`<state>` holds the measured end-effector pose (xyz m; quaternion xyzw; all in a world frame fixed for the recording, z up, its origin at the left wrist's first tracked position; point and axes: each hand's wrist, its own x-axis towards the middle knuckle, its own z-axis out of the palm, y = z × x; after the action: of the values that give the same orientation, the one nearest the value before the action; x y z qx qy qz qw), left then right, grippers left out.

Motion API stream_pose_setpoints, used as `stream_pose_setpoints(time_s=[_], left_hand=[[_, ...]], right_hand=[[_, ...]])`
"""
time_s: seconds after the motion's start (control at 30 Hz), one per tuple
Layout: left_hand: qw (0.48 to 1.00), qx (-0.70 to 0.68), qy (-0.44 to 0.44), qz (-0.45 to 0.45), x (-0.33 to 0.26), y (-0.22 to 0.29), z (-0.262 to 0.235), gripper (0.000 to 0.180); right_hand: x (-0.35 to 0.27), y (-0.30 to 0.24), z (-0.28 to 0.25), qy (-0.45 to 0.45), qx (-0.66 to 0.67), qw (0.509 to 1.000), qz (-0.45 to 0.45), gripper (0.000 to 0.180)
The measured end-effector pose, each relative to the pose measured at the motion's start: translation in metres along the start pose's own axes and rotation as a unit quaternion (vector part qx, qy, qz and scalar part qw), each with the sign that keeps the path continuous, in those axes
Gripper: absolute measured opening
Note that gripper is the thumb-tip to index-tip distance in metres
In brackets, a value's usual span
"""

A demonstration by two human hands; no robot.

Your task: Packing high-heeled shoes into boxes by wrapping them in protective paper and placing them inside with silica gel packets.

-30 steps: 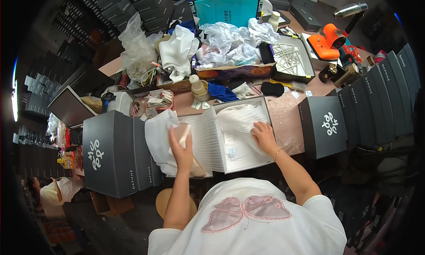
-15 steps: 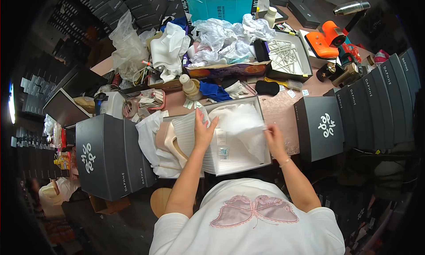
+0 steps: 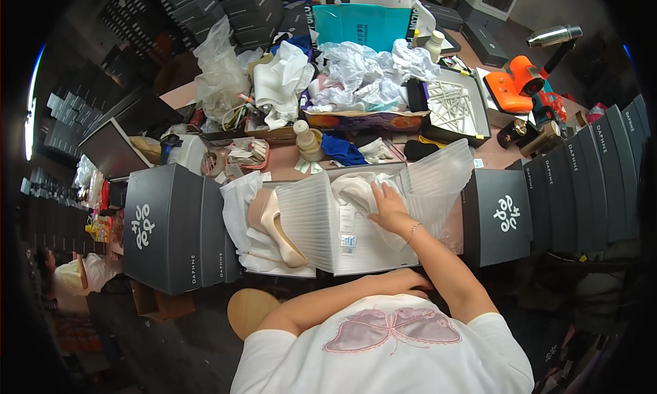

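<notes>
An open shoe box lies in front of me on the table. Inside it, my right hand rests with fingers spread on white tissue paper bunched at the box's far side. My left hand is drawn in close to my body by my right forearm, its fingers mostly hidden. Left of the white interior, a ribbed translucent sheet stands beside a beige high-heeled shoe on white paper. A second ribbed sheet flares over the box's right side. Small packets sit in the box.
Dark shoe boxes stand at left and right. Behind are a glue bottle, a blue cloth, a carton of crumpled paper and a tray of white sticks. An orange device stands at far right.
My left hand has left the ribbed sheet and come back toward my body. My right hand has moved left from the tissue's edge onto the bunched tissue. A ribbed sheet now spreads at the right.
</notes>
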<state>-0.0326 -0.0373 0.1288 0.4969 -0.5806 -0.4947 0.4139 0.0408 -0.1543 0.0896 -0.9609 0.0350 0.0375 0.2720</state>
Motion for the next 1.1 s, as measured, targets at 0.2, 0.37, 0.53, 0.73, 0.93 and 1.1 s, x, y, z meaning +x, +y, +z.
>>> stream_pose_setpoints(time_s=[0.2, 0.37, 0.53, 0.73, 0.93, 1.1], left_hand=[[0.786, -0.226, 0.550, -0.168, -0.104, -0.031, 0.007, 0.048], [0.693, -0.530, 0.480, -0.089, -0.093, -0.016, 0.010, 0.078], [0.662, -0.619, 0.422, 0.025, -0.080, 0.010, -0.015, 0.084], [0.788, -0.547, 0.277, 0.047, -0.138, 0.003, -0.038, 0.087], [0.703, -0.576, 0.407, 0.093, -0.160, -0.021, -0.028, 0.087], [0.585, -0.692, 0.333, 0.259, -0.172, -0.018, -0.042, 0.077]], right_hand=[[0.011, 0.027, -0.012, -0.033, 0.063, 0.997, 0.025, 0.055], [-0.025, -0.029, -0.055, 0.167, 0.271, 0.948, -0.006, 0.046], [-0.048, -0.088, -0.067, 0.286, 0.250, 0.919, -0.103, 0.048], [-0.049, -0.080, -0.112, 0.122, 0.547, 0.827, 0.036, 0.037], [-0.080, -0.126, -0.117, 0.188, 0.211, 0.956, -0.081, 0.018], [-0.102, -0.151, -0.115, 0.159, 0.082, 0.957, -0.229, 0.011]])
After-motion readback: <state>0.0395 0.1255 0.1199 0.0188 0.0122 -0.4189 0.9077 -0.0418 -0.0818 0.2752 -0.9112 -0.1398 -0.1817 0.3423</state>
